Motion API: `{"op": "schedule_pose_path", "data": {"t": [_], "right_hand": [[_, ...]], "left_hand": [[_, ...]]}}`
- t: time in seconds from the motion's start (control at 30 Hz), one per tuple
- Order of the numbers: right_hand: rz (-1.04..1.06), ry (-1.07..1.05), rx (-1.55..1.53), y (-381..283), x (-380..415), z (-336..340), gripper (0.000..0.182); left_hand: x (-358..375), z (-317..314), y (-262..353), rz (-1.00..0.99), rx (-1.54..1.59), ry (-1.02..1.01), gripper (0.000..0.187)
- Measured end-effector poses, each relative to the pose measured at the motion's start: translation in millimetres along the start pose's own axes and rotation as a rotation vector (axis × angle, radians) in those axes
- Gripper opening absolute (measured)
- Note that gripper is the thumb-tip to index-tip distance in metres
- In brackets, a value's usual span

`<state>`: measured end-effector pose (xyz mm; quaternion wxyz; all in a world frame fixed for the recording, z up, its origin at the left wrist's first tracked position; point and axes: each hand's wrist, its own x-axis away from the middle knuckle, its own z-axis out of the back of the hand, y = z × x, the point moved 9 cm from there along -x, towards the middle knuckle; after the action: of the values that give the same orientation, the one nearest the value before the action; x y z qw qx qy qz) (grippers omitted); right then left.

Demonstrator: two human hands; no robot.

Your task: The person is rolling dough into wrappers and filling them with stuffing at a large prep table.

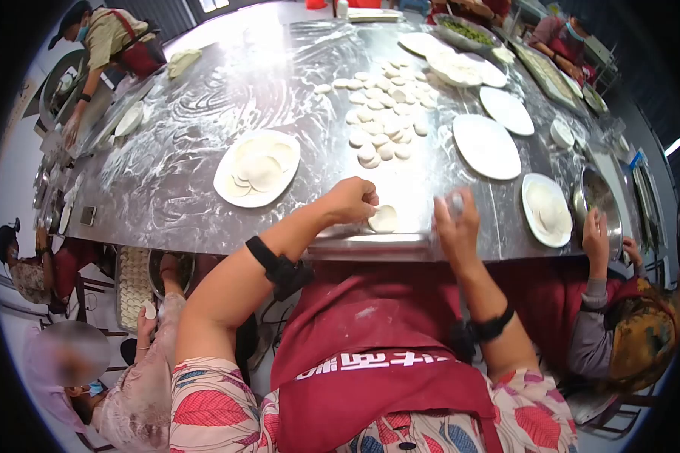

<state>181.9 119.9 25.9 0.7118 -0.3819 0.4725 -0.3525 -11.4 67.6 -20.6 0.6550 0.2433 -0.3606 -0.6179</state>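
Observation:
My left hand (348, 201) reaches in from the left, fingers closed at the edge of a small round dough wrapper (384, 220). The wrapper lies flat on a floured board (370, 243) at the table's near edge. To its right, my right hand (459, 226) is raised and smeared by motion, fingers curled round a pale, greyish thing too blurred to name. Beyond my hands, many flattened dough pieces (385, 113) lie spread on the flour. A white plate (230, 192) with rolled wrappers (261, 172) stands to the left of my left hand.
White oval plates (487, 147) stand at the right, one (535, 198) with wrappers on it. Farther back are a bowl of green filling (467, 34) and a tray (548, 72). Co-workers sit or stand round the floury steel table (166, 143); one hand (596, 238) is close on my right.

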Motion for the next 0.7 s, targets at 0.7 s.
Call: {"op": "schedule_pose_path", "data": {"t": [0.7], "right_hand": [[0.007,-0.024,0.124,8,-22,-10,0.022]], "left_hand": [[-8,-11,21,-0.095,-0.085,-0.052,0.016]]}}
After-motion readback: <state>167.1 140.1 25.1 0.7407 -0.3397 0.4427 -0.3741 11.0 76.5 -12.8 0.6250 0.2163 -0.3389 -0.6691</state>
